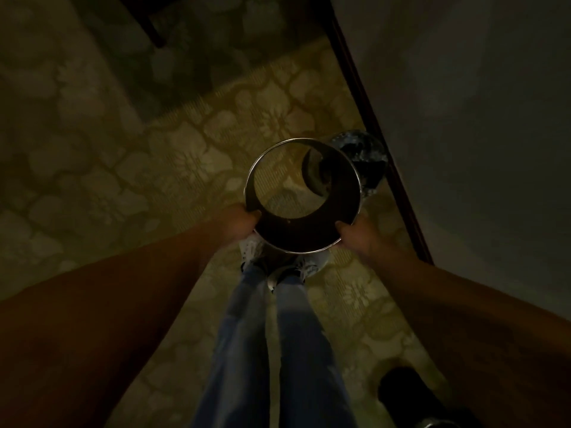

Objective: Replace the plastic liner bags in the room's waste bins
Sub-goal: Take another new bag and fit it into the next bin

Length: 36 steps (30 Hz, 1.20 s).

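Observation:
I hold a round metal bin sleeve [309, 145] with a shiny rim above the patterned carpet, and the carpet shows through its open bottom. My left hand [241, 222] grips the rim at its near left, with the thumb over the edge. On the near right, my right hand [355, 234] grips the rim. Just beyond the sleeve, by the wall, sits a bin with a glossy black plastic liner [363, 154]. A dark curved shape [315, 176] shows through the sleeve; I cannot tell what it is in the dim light.
A dark wooden baseboard [367, 112] runs along the grey wall [479, 134] on the right. A dark furniture leg [151, 26] stands at the top left. A black object [411, 393] lies on the carpet at the bottom right. My jeans and white shoes [256, 251] are below the sleeve.

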{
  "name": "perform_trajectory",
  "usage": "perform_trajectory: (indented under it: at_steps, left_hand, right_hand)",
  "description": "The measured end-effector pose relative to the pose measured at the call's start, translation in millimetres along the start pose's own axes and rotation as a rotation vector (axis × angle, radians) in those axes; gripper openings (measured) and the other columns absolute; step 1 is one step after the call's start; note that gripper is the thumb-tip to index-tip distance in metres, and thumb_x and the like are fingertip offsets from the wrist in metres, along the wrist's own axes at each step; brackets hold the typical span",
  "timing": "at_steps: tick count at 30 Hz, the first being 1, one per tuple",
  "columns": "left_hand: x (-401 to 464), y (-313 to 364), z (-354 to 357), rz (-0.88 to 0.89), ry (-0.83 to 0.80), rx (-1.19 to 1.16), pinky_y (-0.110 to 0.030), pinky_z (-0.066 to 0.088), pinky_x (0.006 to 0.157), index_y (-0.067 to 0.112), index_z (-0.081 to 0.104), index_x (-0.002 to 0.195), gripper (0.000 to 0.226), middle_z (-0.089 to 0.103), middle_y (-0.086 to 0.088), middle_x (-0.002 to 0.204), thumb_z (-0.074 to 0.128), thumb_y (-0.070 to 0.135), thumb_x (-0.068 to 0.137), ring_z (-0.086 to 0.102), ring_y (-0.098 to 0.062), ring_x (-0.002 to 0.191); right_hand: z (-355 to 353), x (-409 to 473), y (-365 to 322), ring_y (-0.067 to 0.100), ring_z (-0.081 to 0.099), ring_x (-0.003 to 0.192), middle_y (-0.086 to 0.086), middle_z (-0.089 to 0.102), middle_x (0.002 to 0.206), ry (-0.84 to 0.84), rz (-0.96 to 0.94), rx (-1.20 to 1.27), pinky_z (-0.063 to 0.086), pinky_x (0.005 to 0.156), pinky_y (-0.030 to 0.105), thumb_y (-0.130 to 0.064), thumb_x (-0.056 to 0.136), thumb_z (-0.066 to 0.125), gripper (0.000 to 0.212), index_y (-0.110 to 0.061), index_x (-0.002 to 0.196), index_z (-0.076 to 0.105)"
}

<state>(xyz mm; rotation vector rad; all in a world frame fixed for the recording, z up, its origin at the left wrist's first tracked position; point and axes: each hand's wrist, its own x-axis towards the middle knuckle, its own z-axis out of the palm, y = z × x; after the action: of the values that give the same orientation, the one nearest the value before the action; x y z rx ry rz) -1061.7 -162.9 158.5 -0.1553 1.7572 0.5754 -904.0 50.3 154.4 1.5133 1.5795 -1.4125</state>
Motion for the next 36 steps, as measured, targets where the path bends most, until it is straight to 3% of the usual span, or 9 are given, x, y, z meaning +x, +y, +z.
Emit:
perform_trajectory:
  at_steps: [4, 8, 13, 21, 23, 26, 30, 33, 36]
  left_hand:
    - [-2, 40, 28, 0.088, -0.021, 0.18, -0.027, 0.049, 0.066, 0.002, 0.063, 0.104, 0.033, 0.066, -0.009, 0.088, 0.047, 0.03, 0.103, 0.062, -0.017, 0.075]
    - [13, 74, 59, 0.151, -0.072, 0.242, -0.039, 0.057, 0.085, -0.002, 0.064, 0.108, 0.039, 0.07, -0.015, 0.099, 0.047, 0.032, 0.103, 0.068, -0.028, 0.091]
    - [29, 106, 81, 0.24, -0.071, 0.479, -0.023, 0.039, 0.059, 0.003, 0.063, 0.097, 0.033, 0.061, -0.005, 0.084, 0.042, 0.028, 0.104, 0.055, -0.014, 0.071]
    - [52, 127, 91, 0.279, -0.028, 0.541, -0.033, 0.045, 0.086, -0.003, 0.065, 0.114, 0.036, 0.064, -0.02, 0.119, 0.04, 0.02, 0.104, 0.06, -0.031, 0.111]
    - [61, 129, 91, 0.299, -0.003, 0.526, -0.036, 0.047, 0.088, -0.003, 0.065, 0.115, 0.039, 0.065, -0.022, 0.118, 0.039, 0.023, 0.104, 0.061, -0.032, 0.11]
    - [68, 136, 92, 0.32, 0.01, 0.517, -0.038, 0.05, 0.09, -0.002, 0.066, 0.114, 0.04, 0.066, -0.021, 0.116, 0.039, 0.026, 0.104, 0.062, -0.032, 0.108]
    - [75, 148, 92, 0.324, -0.011, 0.597, -0.04, 0.049, 0.096, -0.002, 0.065, 0.119, 0.04, 0.064, -0.021, 0.121, 0.039, 0.025, 0.105, 0.06, -0.033, 0.113]
    - [82, 154, 88, 0.33, -0.045, 0.632, -0.038, 0.048, 0.095, -0.002, 0.066, 0.117, 0.041, 0.065, -0.021, 0.118, 0.042, 0.028, 0.104, 0.061, -0.033, 0.114]
    - [85, 163, 84, 0.333, -0.065, 0.622, -0.037, 0.049, 0.097, -0.001, 0.067, 0.113, 0.045, 0.067, -0.021, 0.119, 0.048, 0.037, 0.098, 0.062, -0.033, 0.113]
  right_hand:
    - [-30, -4, 37, 0.027, 0.067, 0.09, 0.009, 0.063, 0.113, 0.069, 0.025, 0.166, 0.06, 0.083, 0.049, -0.009, 0.099, 0.053, 0.028, -0.014, 0.126, 0.055]
    - [-53, 4, 70, 0.022, 0.069, 0.096, 0.005, 0.065, 0.114, 0.101, 0.053, 0.279, 0.059, 0.069, 0.03, -0.011, 0.1, 0.051, 0.029, -0.012, 0.129, 0.056]
    - [-59, 24, 92, 0.027, 0.068, 0.107, 0.009, 0.067, 0.124, 0.161, 0.1, 0.389, 0.059, 0.07, 0.031, -0.02, 0.098, 0.055, 0.04, -0.012, 0.137, 0.055]
    - [-61, 52, 82, 0.032, 0.068, 0.106, 0.009, 0.065, 0.125, 0.203, 0.131, 0.483, 0.053, 0.05, 0.02, -0.017, 0.1, 0.056, 0.037, -0.011, 0.136, 0.055]
    - [-63, 61, 82, 0.034, 0.066, 0.108, 0.01, 0.063, 0.125, 0.225, 0.107, 0.488, 0.053, 0.049, 0.02, -0.012, 0.1, 0.055, 0.038, -0.007, 0.137, 0.052]
    - [-68, 72, 79, 0.032, 0.066, 0.11, 0.012, 0.063, 0.13, 0.244, 0.08, 0.487, 0.06, 0.068, 0.029, -0.012, 0.099, 0.056, 0.041, -0.009, 0.14, 0.051]
    - [-75, 79, 70, 0.031, 0.068, 0.094, 0.016, 0.064, 0.126, 0.222, 0.092, 0.476, 0.052, 0.045, 0.019, -0.01, 0.101, 0.053, 0.039, -0.006, 0.139, 0.051]
    - [-80, 84, 65, 0.036, 0.068, 0.097, 0.019, 0.064, 0.126, 0.206, 0.118, 0.48, 0.051, 0.042, 0.02, -0.009, 0.1, 0.051, 0.039, -0.004, 0.139, 0.05]
    - [-88, 91, 55, 0.027, 0.07, 0.073, 0.02, 0.067, 0.12, 0.158, 0.162, 0.406, 0.046, 0.04, 0.022, -0.011, 0.101, 0.049, 0.037, -0.004, 0.137, 0.051]
